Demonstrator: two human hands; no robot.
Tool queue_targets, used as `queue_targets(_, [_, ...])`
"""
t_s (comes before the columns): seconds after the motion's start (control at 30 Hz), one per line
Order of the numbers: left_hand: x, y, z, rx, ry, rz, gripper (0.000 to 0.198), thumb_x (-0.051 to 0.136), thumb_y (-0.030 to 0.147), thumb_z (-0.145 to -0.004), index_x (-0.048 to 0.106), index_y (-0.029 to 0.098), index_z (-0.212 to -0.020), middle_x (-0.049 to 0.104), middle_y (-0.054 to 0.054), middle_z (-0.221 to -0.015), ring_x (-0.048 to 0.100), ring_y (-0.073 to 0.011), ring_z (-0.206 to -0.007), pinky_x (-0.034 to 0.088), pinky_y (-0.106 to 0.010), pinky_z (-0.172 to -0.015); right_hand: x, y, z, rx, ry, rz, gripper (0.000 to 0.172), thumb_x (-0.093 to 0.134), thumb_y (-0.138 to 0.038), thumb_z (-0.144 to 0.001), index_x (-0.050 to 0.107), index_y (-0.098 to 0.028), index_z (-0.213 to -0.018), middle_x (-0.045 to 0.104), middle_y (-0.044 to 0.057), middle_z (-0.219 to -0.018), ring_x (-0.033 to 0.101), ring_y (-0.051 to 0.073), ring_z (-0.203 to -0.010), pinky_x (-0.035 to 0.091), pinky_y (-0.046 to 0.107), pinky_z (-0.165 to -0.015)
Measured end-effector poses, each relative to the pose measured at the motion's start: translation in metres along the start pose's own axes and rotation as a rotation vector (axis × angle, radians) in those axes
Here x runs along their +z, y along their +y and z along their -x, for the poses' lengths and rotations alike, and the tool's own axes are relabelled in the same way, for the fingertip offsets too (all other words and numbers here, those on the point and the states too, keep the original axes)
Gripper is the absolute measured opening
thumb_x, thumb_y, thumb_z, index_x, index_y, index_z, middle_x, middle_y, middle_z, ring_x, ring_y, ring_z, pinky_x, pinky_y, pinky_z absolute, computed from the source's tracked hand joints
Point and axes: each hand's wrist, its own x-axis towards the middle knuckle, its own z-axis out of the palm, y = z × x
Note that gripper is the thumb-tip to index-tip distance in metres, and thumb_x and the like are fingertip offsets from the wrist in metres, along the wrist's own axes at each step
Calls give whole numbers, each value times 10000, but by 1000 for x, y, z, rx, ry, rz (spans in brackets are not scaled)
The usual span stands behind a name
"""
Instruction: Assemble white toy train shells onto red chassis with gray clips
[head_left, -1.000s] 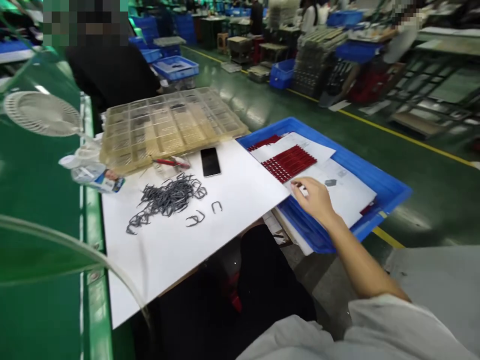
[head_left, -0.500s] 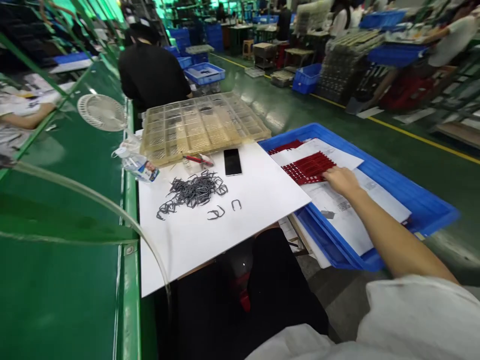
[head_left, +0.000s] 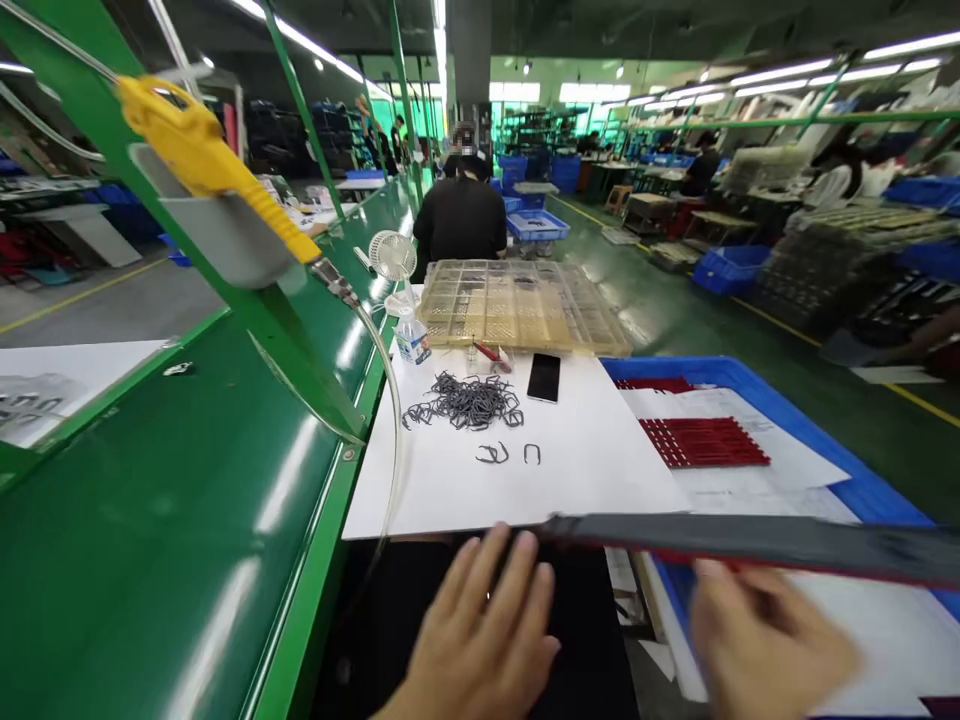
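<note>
My right hand [head_left: 772,640], blurred, is closed on a long dark grey strip [head_left: 750,538] with a red lower edge. The strip runs crosswise over the near edge of the white board [head_left: 592,490] and the blue bin [head_left: 720,372]. Close to its left end is my left hand [head_left: 487,620], fingers stretched out and holding nothing. Whether those fingertips touch the strip I cannot tell. Farther back on the board lies a pile of dark grey U-shaped pieces [head_left: 476,400], with several loose ones in front. In the bin, a row of red strips [head_left: 705,442] rests on paper sheets.
A clear compartment tray [head_left: 525,310] occupies the board's far end, near a phone [head_left: 544,377], a red-handled tool [head_left: 491,355], a bottle [head_left: 412,338] and a small fan [head_left: 392,255]. Left is a green conveyor [head_left: 225,500] with a yellow air gun [head_left: 210,160]. A person [head_left: 461,215] sits ahead.
My right hand has come from the red strips in the bin towards me, with the long strip in it. My left hand has entered view. The head view has turned left and up.
</note>
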Motion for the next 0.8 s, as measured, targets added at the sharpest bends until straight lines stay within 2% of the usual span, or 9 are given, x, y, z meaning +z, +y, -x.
queue_targets(0.03, [16,11,-8,33,-3,-26,431,652,384,-1082,738,128,-1419,724,-178,-1535,623,-406,-1496,561,-524,-1194,28,-13,16,30,118,-168,490,738,-703,-881,778,-622,-1362,863,47,-922,840,497,-875,708,766,-770])
queue_targets(0.1, [41,23,-11,-11,-100,-88,490,647,305,-1061,691,119,-1512,710,-180,-1569,667,-385,-1448,604,-498,-1137,75,-31,38,96,94,-471,322,812,-633,-854,843,-603,-1173,881,18,-995,858,449,-898,728,772,-827])
queue_targets(0.27, [63,-9,15,-122,-577,-79,532,623,35,-983,650,116,-1508,825,-134,-1135,831,-284,-917,674,-363,-694,112,-37,52,296,-319,-723,269,920,-646,-804,888,-404,-919,880,57,-934,866,429,-821,771,684,-726])
queue_targets(0.33, [61,-32,16,-176,-815,25,528,592,29,-1009,613,145,-1524,814,-131,-1191,839,-279,-921,669,-349,-697,107,-38,43,163,-432,-613,276,941,-632,-804,879,-388,-914,866,56,-882,847,402,-736,771,644,-687])
queue_targets(0.4, [55,-57,7,-219,-993,143,500,612,81,-1029,584,182,-1518,811,-122,-1256,842,-292,-959,672,-370,-760,99,-39,24,-139,-364,-447,191,906,-569,-872,859,-408,-965,848,57,-879,817,381,-704,754,641,-676])
queue_targets(0.5, [46,-90,-9,-169,-1071,265,403,724,204,-1003,632,256,-1391,834,-43,-1185,834,-296,-1016,650,-360,-844,93,-40,-18,-638,-200,-151,340,834,-445,-952,808,-413,-1289,839,125,-1221,818,451,-1066,713,723,-893])
queue_targets(0.57, [46,-107,-17,-112,-1075,301,343,770,278,-986,670,286,-1314,831,-16,-1154,823,-285,-1038,630,-338,-861,94,-37,-46,-859,-328,13,485,808,-415,-986,735,-364,-1463,775,155,-1442,753,465,-1301,668,725,-1039])
queue_targets(0.7, [57,-124,-26,-27,-1095,284,209,799,325,-951,748,234,-1132,793,-78,-1167,794,-305,-1035,615,-365,-849,104,-24,-81,-954,-732,81,254,671,-375,-1110,793,-270,-1306,850,111,-1218,815,312,-1109,701,492,-956])
queue_targets(0.8, [68,-127,-28,1,-1081,254,163,760,271,-972,758,212,-1124,781,-102,-1185,771,-311,-1083,609,-389,-915,111,-15,-89,-874,-783,29,249,656,-402,-1126,811,-239,-1234,852,110,-1148,802,283,-1066,685,451,-946])
